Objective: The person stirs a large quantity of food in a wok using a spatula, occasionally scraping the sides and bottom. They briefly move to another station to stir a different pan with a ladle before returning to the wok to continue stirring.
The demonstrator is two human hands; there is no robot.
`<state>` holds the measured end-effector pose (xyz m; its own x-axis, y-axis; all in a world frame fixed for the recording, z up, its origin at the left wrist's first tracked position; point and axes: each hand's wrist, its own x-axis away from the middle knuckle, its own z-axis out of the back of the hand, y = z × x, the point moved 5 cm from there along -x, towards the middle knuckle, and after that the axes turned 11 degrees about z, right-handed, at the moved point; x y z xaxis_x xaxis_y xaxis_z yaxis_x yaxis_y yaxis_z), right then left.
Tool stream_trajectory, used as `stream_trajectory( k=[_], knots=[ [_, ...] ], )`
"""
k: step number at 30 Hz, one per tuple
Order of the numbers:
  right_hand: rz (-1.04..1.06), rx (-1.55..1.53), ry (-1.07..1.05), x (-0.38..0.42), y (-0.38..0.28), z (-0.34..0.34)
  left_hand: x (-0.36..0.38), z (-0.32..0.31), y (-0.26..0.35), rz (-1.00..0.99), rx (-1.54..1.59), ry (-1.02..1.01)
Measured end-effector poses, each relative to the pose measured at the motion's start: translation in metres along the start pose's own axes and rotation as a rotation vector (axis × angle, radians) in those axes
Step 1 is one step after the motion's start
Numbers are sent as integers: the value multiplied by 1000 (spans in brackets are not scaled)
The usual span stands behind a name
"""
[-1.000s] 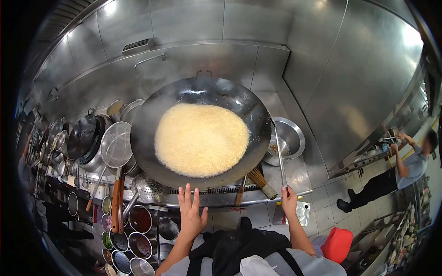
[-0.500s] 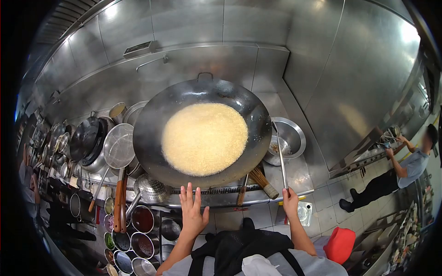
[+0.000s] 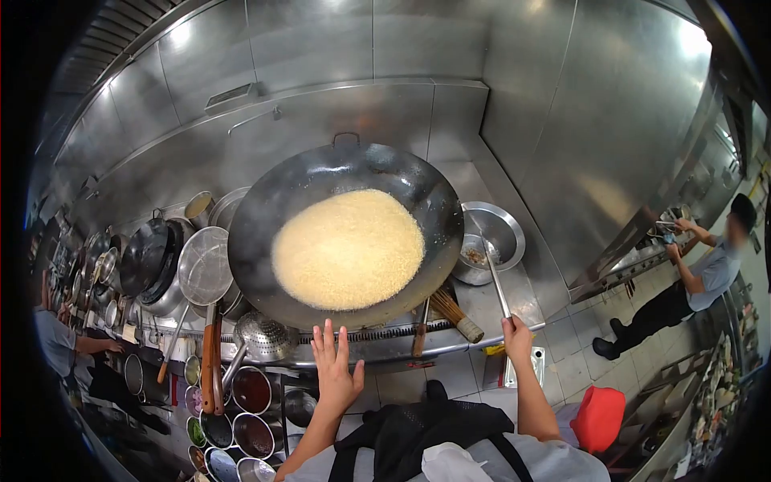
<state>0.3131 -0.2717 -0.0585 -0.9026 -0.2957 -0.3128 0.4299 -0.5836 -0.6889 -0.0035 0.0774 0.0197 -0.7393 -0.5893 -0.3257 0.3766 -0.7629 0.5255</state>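
Observation:
A large black wok (image 3: pixel 438 193) stands on the steel range, with pale yellow, frothy, bubbling liquid (image 3: pixel 349 249) inside. My left hand (image 3: pixel 337 373) is raised palm-forward near the wok's front rim, fingers spread, holding nothing. On the right, my right hand (image 3: pixel 516 336) grips a long-handled metal utensil (image 3: pixel 499 293) near its lower end. Its shaft reaches up over a small metal bowl (image 3: pixel 474 275) with brownish bits and a wide steel bowl (image 3: pixel 514 237) behind it. I cannot make out the utensil's head.
Left of the wok are a wire-mesh strainer (image 3: pixel 205 265) and a perforated scoop (image 3: pixel 265 337). Several sauce and ingredient pots (image 3: pixel 253 434) stand lower left. A bamboo brush (image 3: pixel 458 317) lies before the wok. Another person (image 3: pixel 707 277) works at the far right; one more (image 3: pixel 64 337) is at far left.
My right hand has shifted slightly up and right, and the utensil's shaft now lies across the bowls, away from the wok's rim. My left hand stays raised. The view has turned slightly.

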Motion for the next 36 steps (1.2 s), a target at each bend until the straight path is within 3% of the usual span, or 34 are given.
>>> stream_trajectory(
  k=[2,6,8,12,15,17,21,24,28,31,36],
  knots=[
    [68,7,53,-3,-1,2,-4,2,0,9,2,13],
    [-18,-32,-13,-11,-27,18,-2,4,2,33,7,14],
    [205,-98,93,-23,-32,28,-2,6,1,46,8,20],
    [192,-318,-122,-63,-75,92,-2,7,0,55,11,9],
    [329,-186,-253,-85,-147,138,-1,7,0,49,-1,12],
    [439,208,-396,-95,-204,156,-2,9,-1,59,-5,20],
    [584,480,-519,-118,-262,160,-2,12,0,56,-3,24],
    [725,614,-484,-132,-278,136,-1,14,1,64,-5,45],
    [748,677,-463,-160,-235,49,0,15,4,77,-1,53],
    [764,609,-461,-191,-190,-30,1,14,5,86,-10,59],
    [880,546,-441,-229,-191,-125,4,12,14,132,-22,92]
  ],
)
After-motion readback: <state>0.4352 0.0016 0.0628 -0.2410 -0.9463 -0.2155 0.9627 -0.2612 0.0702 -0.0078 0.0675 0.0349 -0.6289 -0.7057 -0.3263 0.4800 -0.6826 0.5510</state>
